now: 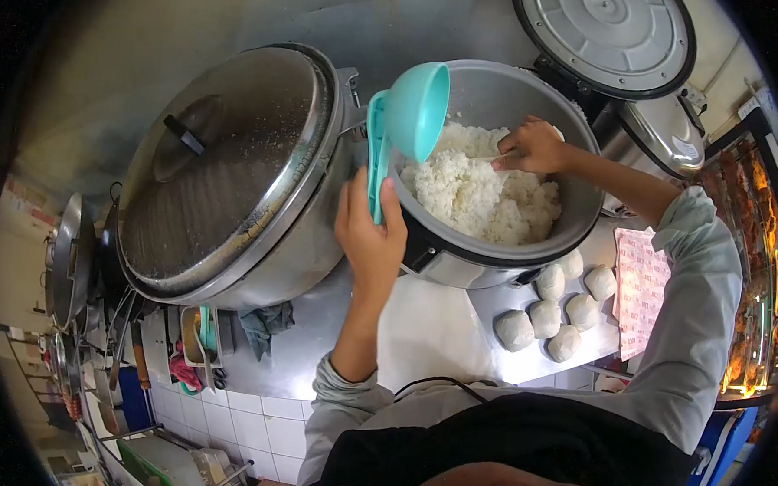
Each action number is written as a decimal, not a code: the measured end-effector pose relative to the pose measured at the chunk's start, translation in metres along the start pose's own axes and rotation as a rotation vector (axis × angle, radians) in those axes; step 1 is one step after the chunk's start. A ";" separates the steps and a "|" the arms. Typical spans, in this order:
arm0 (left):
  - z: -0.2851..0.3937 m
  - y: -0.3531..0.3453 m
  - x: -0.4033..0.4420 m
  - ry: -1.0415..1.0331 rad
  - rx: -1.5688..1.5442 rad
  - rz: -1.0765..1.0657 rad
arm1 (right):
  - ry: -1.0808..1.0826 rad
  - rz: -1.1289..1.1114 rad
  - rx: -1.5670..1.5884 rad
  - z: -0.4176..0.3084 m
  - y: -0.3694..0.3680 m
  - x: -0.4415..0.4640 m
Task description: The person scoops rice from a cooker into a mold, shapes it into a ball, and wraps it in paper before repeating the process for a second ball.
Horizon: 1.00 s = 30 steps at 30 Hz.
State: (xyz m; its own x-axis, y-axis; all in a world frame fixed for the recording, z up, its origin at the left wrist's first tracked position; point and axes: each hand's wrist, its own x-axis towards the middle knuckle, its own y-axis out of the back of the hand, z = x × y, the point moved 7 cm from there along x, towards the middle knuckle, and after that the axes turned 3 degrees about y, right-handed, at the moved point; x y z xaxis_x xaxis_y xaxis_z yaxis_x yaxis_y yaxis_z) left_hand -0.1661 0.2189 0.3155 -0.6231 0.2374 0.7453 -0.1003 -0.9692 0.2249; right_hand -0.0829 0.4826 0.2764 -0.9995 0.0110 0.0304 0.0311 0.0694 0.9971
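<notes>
My left hand (372,220) is closed round the handle of a turquoise plastic scoop (416,110). The scoop's round bowl is raised over the left rim of a large rice cooker (492,258). Inside the pot lies a heap of cooked white rice (474,190). My right hand (532,147) reaches in from the right, its fingers closed at the top of the heap. A thin pale utensil (486,158) shows at the fingertips; its far end is hidden in the rice. Several round wrapped balls (545,319) sit on the counter below the cooker.
A big metal pot with a domed lid (227,162) stands left of the cooker. The cooker's raised lid (605,35) is behind. Printed paper sheets (639,289) lie right, near a lit food display (756,276). A dark cloth (264,327) lies at the counter's left.
</notes>
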 end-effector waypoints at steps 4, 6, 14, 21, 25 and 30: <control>0.030 -0.010 0.032 -0.032 0.259 -0.256 | 0.059 0.124 -0.143 -0.011 0.037 -0.020; 0.036 -0.036 0.045 -0.084 0.524 -0.467 | 0.119 0.134 -0.262 -0.033 0.061 -0.023; -0.011 -0.152 0.009 -0.070 1.024 -1.479 | -0.026 0.029 -0.762 -0.028 0.074 -0.054; -0.006 -0.149 0.006 0.047 0.882 -1.573 | -0.447 -0.118 -0.264 -0.016 0.030 -0.062; -0.011 -0.141 0.014 0.160 0.634 -1.561 | -0.410 -0.062 -0.282 -0.025 0.048 -0.068; -0.006 -0.116 0.019 0.532 0.311 -1.485 | -0.329 0.182 -0.331 -0.044 0.065 -0.069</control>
State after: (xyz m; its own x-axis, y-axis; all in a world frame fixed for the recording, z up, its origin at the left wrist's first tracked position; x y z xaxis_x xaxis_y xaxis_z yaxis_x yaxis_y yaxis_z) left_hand -0.1711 0.3359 0.2995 -0.3155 0.7967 -0.5155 -0.7200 0.1528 0.6769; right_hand -0.0128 0.4421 0.3428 -0.9205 0.3115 0.2357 0.1472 -0.2824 0.9479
